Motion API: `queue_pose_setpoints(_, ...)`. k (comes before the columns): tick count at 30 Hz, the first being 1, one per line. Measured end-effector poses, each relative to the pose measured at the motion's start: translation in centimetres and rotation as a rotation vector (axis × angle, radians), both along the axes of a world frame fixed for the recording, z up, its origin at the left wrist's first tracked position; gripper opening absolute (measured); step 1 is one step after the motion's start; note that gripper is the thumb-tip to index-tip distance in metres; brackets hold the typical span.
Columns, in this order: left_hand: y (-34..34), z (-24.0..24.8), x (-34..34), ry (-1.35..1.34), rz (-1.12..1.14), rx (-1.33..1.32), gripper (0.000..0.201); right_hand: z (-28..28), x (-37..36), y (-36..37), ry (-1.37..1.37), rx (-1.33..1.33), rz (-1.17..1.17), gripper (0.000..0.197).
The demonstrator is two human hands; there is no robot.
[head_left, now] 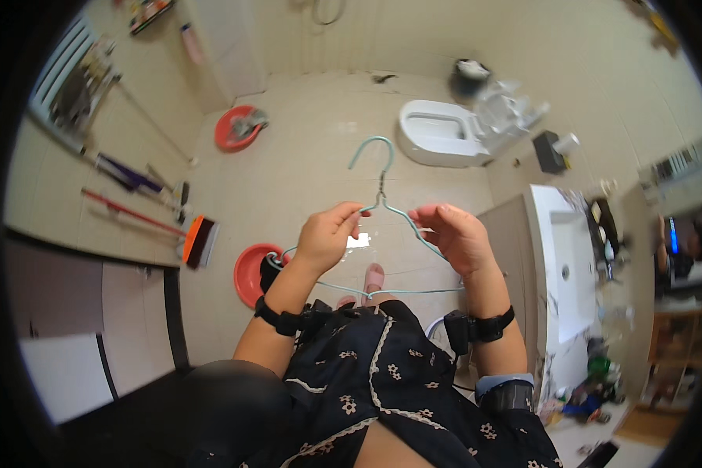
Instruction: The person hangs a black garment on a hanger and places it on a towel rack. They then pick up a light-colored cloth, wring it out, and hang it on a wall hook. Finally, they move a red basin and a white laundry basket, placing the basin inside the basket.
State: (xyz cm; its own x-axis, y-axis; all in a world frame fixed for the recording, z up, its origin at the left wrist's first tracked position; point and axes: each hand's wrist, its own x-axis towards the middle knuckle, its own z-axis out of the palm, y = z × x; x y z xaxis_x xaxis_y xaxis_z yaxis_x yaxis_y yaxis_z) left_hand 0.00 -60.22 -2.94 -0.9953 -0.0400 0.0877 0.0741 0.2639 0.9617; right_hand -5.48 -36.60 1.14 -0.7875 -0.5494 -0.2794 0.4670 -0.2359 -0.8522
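A pale green wire clothes hanger (380, 189) is held up in front of me, its hook pointing away and its bottom bar near my dress. With its fingers pinched, my left hand (326, 238) grips the left shoulder of the wire, just below the twisted neck. My right hand (459, 235) has its fingers loosely curled at the right shoulder wire. No garment hangs on the hanger. Left of my left forearm, a red basin (248, 274) on the floor shows dark cloth (270, 273) and what looks like another hanger's wire, partly hidden by my arm.
A white squat toilet (438, 132) lies ahead right, and a second red basin (225, 129) with grey cloth ahead left. A broom (201, 240) and mops lean along the left wall. On the right stands a washbasin counter (573, 273) with bottles. Pink slippers (375, 275) are on my feet.
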Motion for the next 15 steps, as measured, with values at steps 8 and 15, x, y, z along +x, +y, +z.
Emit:
queue_pose_setpoints(8, -1.5, -2.3, 0.8, -0.287, 0.113, -0.121, 0.018, -4.4, -3.1, -7.9, 0.193, 0.193, 0.271, 0.025)
queue_pose_setpoints(15, -2.0, -8.8, -2.4, -0.145, 0.334, -0.468, 0.027, -8.6, -10.8, -9.6, 0.452, 0.74, 0.651, 0.024)
